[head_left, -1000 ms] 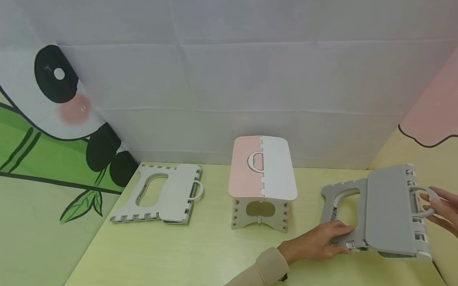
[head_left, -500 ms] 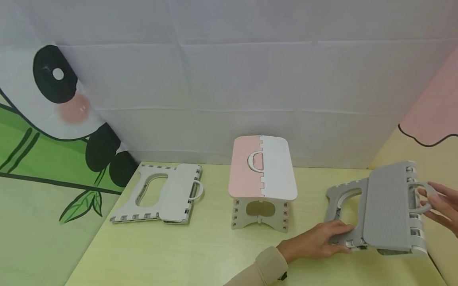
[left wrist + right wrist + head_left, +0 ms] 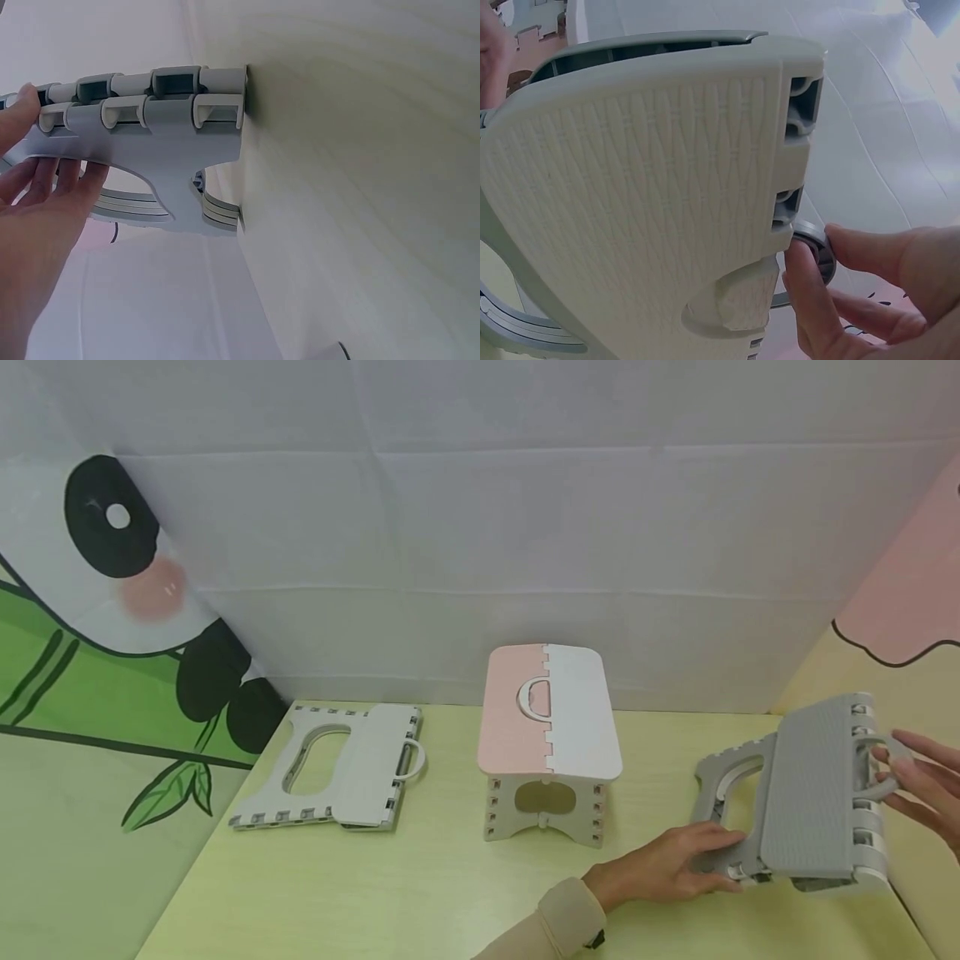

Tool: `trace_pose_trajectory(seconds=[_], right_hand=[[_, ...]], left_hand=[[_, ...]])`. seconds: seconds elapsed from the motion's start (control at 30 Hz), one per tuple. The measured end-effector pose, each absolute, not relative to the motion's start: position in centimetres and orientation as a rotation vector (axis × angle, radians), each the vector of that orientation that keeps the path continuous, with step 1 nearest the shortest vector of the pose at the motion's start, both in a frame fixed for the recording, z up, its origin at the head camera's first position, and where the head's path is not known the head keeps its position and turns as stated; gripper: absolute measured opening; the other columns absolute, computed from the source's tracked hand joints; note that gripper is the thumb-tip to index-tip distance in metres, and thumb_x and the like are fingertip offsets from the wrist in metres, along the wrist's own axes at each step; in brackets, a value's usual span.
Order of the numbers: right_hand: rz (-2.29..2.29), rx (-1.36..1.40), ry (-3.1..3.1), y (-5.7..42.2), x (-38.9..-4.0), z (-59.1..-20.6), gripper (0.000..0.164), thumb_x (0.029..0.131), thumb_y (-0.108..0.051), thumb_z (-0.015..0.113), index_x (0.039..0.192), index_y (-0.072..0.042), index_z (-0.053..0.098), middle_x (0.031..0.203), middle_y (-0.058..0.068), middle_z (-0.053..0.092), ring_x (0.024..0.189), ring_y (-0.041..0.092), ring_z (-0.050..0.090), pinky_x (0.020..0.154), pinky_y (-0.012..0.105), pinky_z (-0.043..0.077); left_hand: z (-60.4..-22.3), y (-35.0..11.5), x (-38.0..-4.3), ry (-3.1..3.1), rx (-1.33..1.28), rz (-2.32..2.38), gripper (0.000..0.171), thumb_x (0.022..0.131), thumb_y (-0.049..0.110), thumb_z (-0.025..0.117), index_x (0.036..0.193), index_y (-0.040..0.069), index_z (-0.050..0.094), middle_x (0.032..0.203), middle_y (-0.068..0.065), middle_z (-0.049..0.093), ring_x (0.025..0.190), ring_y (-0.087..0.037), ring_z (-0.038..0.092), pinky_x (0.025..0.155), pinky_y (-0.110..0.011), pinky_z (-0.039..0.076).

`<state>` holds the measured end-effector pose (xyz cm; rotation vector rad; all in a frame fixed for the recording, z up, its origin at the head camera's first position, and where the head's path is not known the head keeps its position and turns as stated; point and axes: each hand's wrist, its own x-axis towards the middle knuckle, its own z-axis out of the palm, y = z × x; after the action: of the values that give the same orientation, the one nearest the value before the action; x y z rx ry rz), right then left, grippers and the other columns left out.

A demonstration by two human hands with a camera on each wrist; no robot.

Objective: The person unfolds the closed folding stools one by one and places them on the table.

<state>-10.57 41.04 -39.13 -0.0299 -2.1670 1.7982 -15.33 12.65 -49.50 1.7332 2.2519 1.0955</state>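
Note:
A folded grey step stool (image 3: 813, 793) is at the right of the table, its handle side raised. My left hand (image 3: 671, 864) grips the near corner of its leg frame, thumb on one face and fingers behind. In the left wrist view, that hand (image 3: 45, 210) holds the hinged edge of the stool (image 3: 169, 139). My right hand (image 3: 930, 789) pinches the stool's loop handle (image 3: 877, 791). The right wrist view shows thumb and fingers at the handle (image 3: 827, 264), beside the pale woven-textured panel (image 3: 645, 165).
An unfolded pink and white stool (image 3: 551, 714) stands upright mid-table. A folded white stool (image 3: 375, 764) lies flat at the left. A white cloth backdrop (image 3: 510, 527) hangs behind, and printed side panels (image 3: 112, 760) flank the yellowish table (image 3: 420, 893).
The handle end of the grey stool has risen slightly and shifted a little to the left, with my right hand following. My left hand keeps its grip almost in place.

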Motion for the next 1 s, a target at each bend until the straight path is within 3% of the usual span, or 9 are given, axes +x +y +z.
trace_pose_trajectory(seconds=[0.23,0.43,0.6,1.0], right_hand=[[1.972,0.172,-1.995,40.7,-11.0,-38.9,0.046,0.095,0.006,0.049,0.139,-0.009,0.047,0.111,-0.012,0.065,0.089,-0.002,0.065,0.067,0.012,0.052],[1.902,0.142,-2.045,40.1,-11.0,-38.7,0.045,0.096,0.004,0.049,0.138,-0.011,0.048,0.112,-0.016,0.064,0.091,-0.006,0.062,0.066,0.009,0.05],[1.924,0.259,-2.002,39.8,-11.1,-38.7,0.047,0.095,0.008,0.047,0.14,-0.005,0.044,0.117,-0.013,0.063,0.097,-0.005,0.062,0.07,0.011,0.051],[1.9,0.246,-2.029,38.8,-11.2,-37.8,0.047,0.095,0.007,0.047,0.14,-0.004,0.043,0.119,-0.013,0.061,0.099,-0.005,0.06,0.072,0.011,0.05]], left_hand=[[-49.7,12.8,-15.4,2.256,1.755,1.134,0.056,0.089,0.017,0.067,0.138,0.0,0.044,0.124,-0.003,0.053,0.1,0.006,0.041,0.088,-0.002,0.034],[-49.6,12.8,-15.3,2.195,1.708,1.163,0.057,0.09,0.015,0.065,0.14,-0.001,0.041,0.132,-0.006,0.05,0.107,0.005,0.043,0.092,-0.005,0.035],[-49.8,12.9,-15.3,2.143,1.685,1.203,0.058,0.09,0.013,0.065,0.141,-0.001,0.04,0.134,-0.007,0.05,0.109,0.003,0.044,0.091,-0.005,0.036],[-50.2,13.1,-15.3,2.131,1.678,1.233,0.059,0.089,0.009,0.065,0.141,-0.003,0.039,0.126,-0.008,0.053,0.098,0.0,0.047,0.086,-0.004,0.039]])
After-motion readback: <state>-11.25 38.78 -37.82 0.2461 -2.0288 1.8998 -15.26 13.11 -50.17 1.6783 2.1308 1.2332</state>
